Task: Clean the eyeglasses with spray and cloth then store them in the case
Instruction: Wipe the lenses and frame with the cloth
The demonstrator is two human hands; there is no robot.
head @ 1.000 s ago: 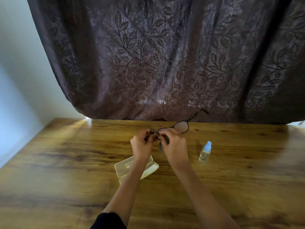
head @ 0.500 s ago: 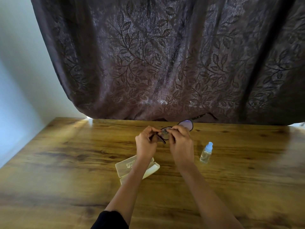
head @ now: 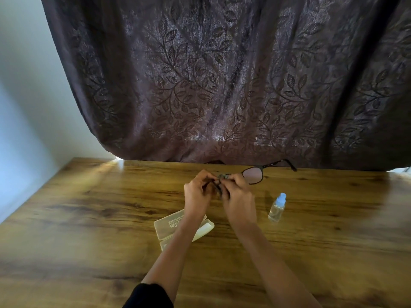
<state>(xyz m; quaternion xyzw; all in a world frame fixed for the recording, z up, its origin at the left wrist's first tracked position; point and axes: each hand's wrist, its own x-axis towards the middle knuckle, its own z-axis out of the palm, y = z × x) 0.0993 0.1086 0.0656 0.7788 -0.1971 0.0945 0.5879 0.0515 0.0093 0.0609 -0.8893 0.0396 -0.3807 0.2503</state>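
I hold the dark-framed eyeglasses above the wooden table, near its far edge. My left hand pinches the frame at its left side. My right hand pinches a small grey cloth around the left lens. The right lens and one temple arm stick out to the right, free of my hands. The left lens is hidden by my fingers and the cloth. A small clear spray bottle with a light blue cap stands to the right of my right hand. The cream eyeglass case lies open below my left wrist.
A dark curtain with a leaf pattern hangs just behind the table's far edge. A pale wall runs along the left side. Bare wood stretches to the left and right of my arms.
The glasses have swung so the free lens and temple arm point further right and lower. My hands have stayed close together around the other lens, shifting slightly.
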